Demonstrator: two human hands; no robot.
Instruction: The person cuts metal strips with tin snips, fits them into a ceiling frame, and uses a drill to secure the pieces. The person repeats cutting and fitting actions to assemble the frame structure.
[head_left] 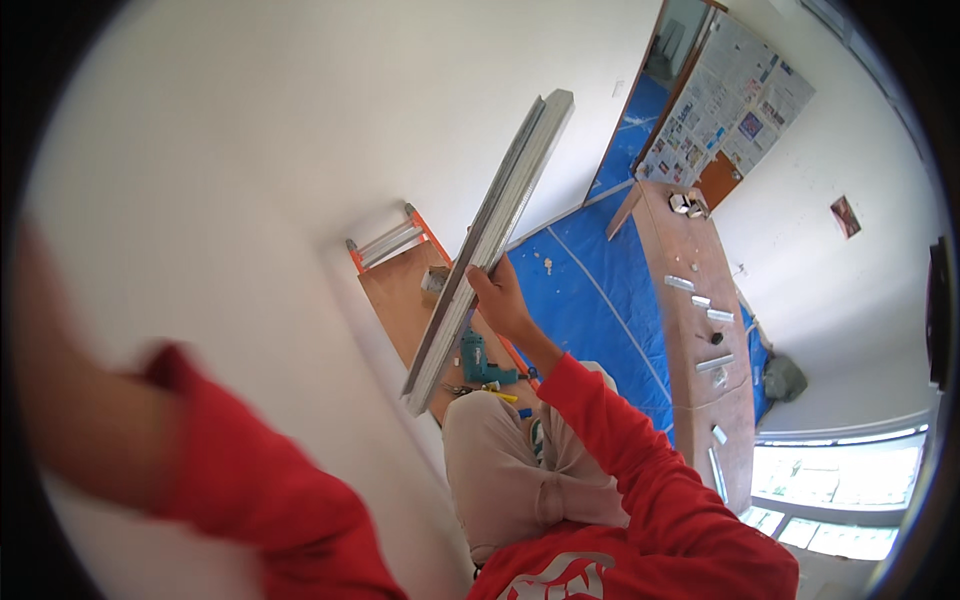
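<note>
A long silver-grey metal channel slants up and away in front of me. My right hand is closed round it near the middle, thumb on the near face. My left arm reaches out along the white wall at the left, and my left hand is smeared by motion at the dark rim, its fingers not visible. Below the channel, a teal power drill lies on a brown board by my knee. Pliers and a yellow-handled tool lie next to the drill.
The board rests on an orange-railed ladder beside the wall. Blue sheeting covers the floor. A long brown bench at the right bears several short metal pieces. Newspaper covers a door at the back; a grey bag stands beyond the bench.
</note>
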